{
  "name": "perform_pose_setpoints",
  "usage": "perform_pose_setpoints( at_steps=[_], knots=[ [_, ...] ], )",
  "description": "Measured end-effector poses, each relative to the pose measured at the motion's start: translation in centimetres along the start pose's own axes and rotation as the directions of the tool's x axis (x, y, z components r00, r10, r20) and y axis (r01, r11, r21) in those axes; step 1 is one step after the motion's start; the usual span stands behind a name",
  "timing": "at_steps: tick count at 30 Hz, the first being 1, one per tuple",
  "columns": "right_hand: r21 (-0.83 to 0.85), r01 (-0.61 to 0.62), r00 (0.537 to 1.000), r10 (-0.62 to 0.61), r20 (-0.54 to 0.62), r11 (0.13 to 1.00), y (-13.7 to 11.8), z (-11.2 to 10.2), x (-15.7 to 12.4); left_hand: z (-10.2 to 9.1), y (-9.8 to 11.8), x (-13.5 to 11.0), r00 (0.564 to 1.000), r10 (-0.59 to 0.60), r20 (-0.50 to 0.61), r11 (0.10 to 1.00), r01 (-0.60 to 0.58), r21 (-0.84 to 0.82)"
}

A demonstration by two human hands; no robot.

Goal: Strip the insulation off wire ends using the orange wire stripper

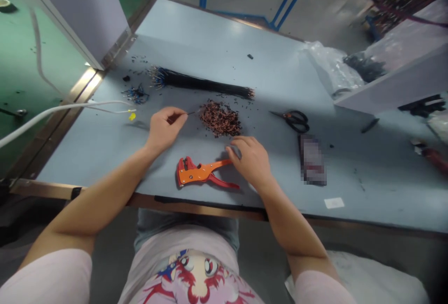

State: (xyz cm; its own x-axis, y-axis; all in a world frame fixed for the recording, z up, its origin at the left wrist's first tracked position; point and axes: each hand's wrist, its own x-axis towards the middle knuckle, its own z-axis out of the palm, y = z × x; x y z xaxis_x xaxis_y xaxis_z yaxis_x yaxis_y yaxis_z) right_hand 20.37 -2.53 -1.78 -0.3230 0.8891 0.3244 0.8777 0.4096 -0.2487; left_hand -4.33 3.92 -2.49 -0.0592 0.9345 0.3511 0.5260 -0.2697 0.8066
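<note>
The left hand point(166, 129) is closed in a tight pinch, thumb and fingertips together, and it has hold of a thin wire point(192, 113) whose bare tip pokes out to the right. Right beside that tip sits a heap of short cut wires point(220, 119), coppery brown, with loose black bits around it. Over to the right hand point(250, 162) now: it's curled loosely, fingers bent downward, lying at the end of the handle of an orange wire stripper point(199, 172). The stripper lies flat on the counter point(210, 57), its red grip pointing right, and you can't quite tell whether the hand is actually gripping it or just resting there.

Moving out, a long bundle of black wires point(201, 83) stretches across the counter above the heap, blue-tipped at its left end. Just left of that is a small tangle of blue-ended wires point(136, 94), and near the counter's left edge a white cable point(59, 110) runs in, with a little yellow tag point(132, 116) by its end. To the right, black-handled scissors point(296, 121) lie open a touch, next to a blurred, unreadable object point(312, 159). Further back, a clear plastic bag point(332, 68) is bunched up on the far corner.
</note>
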Motion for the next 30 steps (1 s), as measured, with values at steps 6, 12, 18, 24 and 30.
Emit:
perform_pose_setpoints(
  at_steps=[6,12,18,24,30],
  knots=[
    [0.175,0.026,0.999,-0.022,-0.026,0.984,-1.5,-0.2,-0.5,0.5,2.2,-2.2,0.935,0.229,0.271,0.973,-0.215,-0.082],
    [0.176,0.218,0.975,-0.223,0.005,0.960,-2.0,-0.1,-0.6,1.3,3.2,-4.3,0.782,0.449,0.432,0.882,-0.466,-0.073],
    [0.122,0.262,0.965,-0.262,-0.011,0.957,-2.0,0.2,-0.6,1.3,3.2,-4.3,0.678,0.580,0.451,0.756,-0.654,0.010],
    [0.108,0.268,0.963,-0.261,-0.069,0.957,-1.9,0.0,-0.6,1.4,2.7,-4.3,0.644,0.614,0.456,0.704,-0.708,0.051],
    [0.083,0.257,0.966,-0.254,-0.051,0.963,-1.5,0.2,-0.8,1.7,2.5,-4.2,0.622,0.604,0.498,0.691,-0.720,0.061]
  ],
)
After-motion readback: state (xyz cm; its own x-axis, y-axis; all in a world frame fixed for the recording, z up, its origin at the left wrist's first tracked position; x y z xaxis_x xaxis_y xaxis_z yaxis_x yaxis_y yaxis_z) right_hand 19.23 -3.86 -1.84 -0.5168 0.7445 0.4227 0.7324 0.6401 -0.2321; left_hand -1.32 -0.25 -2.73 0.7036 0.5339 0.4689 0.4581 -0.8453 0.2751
